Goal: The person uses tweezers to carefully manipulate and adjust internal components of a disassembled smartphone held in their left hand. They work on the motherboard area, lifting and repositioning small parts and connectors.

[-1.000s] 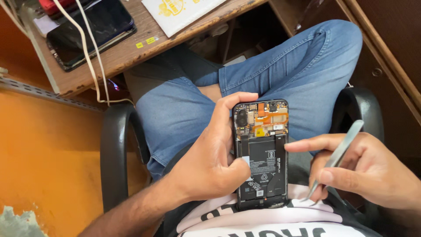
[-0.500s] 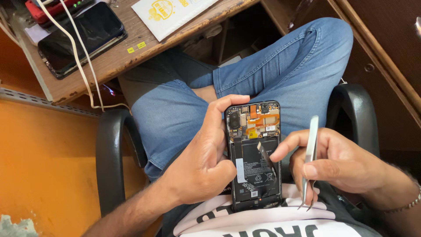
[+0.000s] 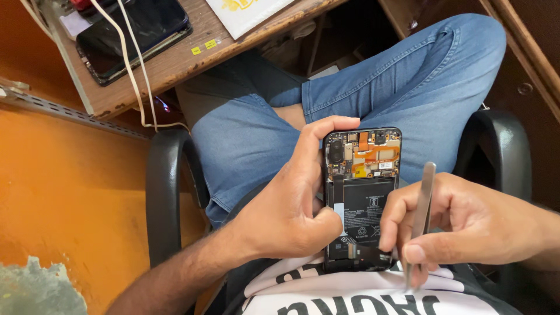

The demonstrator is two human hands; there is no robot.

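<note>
Clasped in the left hand [image 3: 291, 204], the opened phone [image 3: 361, 198] stood upright over the lap, back cover off, fingers wrapped round its left edge and top corner. Just right of it, the right hand [image 3: 466, 221] pinched metal tweezers [image 3: 423, 204], tips pointing down near the phone's lower right corner.

Opened phone [image 3: 363, 198] is black inside with an orange ribbon strip, tweezers [image 3: 421, 210] silver, jeans [image 3: 373, 93] blue, wall [image 3: 70, 192] orange, table [image 3: 175, 58] brown wood, I think.
</note>
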